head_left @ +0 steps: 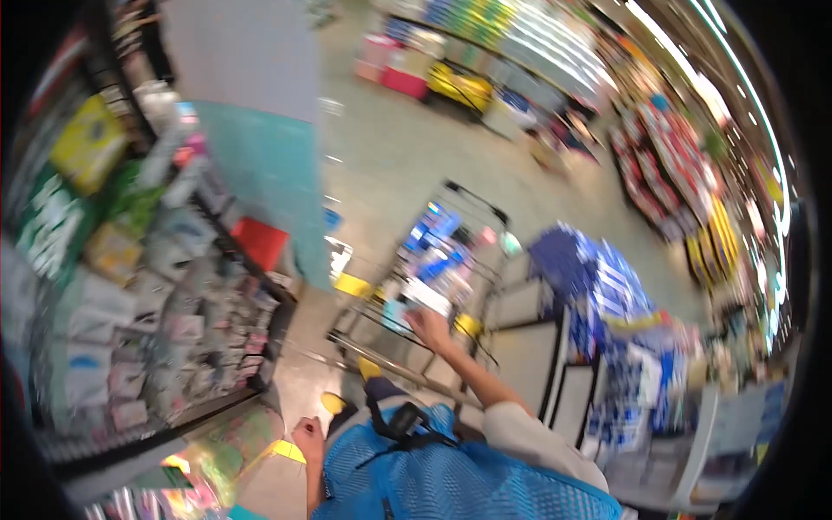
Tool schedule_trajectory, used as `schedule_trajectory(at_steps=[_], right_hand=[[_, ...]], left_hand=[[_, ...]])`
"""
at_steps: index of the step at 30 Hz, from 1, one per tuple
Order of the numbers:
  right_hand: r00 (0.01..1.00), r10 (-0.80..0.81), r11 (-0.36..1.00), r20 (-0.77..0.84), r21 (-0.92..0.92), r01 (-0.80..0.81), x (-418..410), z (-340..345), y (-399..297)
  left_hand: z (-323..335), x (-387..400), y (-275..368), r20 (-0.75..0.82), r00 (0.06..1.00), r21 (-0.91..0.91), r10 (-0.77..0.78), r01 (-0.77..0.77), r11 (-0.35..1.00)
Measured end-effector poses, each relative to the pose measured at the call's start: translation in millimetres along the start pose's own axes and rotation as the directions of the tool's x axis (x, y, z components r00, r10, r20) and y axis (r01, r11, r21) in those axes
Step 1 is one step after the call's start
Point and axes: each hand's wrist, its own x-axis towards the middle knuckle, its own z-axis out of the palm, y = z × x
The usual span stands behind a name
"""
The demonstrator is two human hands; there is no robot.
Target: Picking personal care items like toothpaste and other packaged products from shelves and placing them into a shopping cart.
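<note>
A wire shopping cart (390,367) stands right before me, its handle bar towards my body. It holds several blue and white packages (439,244), too blurred to name. My right hand (426,327) reaches over the handle into the near end of the cart. Its fingers are at the edge of a white flat item (426,296); whether they grip it cannot be made out. A light blue item (394,315) lies just left of that hand. Low beside my body hangs my left hand (309,437), fingers curled in, with nothing visible in it.
Shelves of small packaged goods (188,325) run along my left, with a red box (260,244) at their end. A grey and teal pillar (260,175) rises ahead. Stacked blue packs (585,273) stand right of the cart. Farther off are display racks (669,169) and a yellow bin (458,88).
</note>
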Motion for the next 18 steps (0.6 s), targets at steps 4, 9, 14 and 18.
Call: schedule_trajectory(at_steps=[4, 9, 14, 18], right_hand=[[0.981, 0.124, 0.986, -0.151, -0.095, -0.14, 22, -2, 65], [0.987, 0.109, 0.982, -0.122, -0.141, -0.126, 48, 16, 104], [0.998, 0.061, 0.959, -0.002, -0.276, -0.059, 69, 36, 125], [0.996, 0.057, 0.968, 0.071, -0.248, -0.038, 78, 36, 130]], left_hand=[[6, 1, -6, 0.129, 0.99, 0.004, -0.049, 0.049, 0.999], [12, -3, 13, 0.256, 0.953, 0.107, -0.162, 0.139, 0.985], [26, 6, 28, 0.239, 0.953, 0.168, -0.189, 0.151, 0.974], [39, 9, 40, 0.261, 0.937, 0.18, -0.233, 0.19, 0.965]])
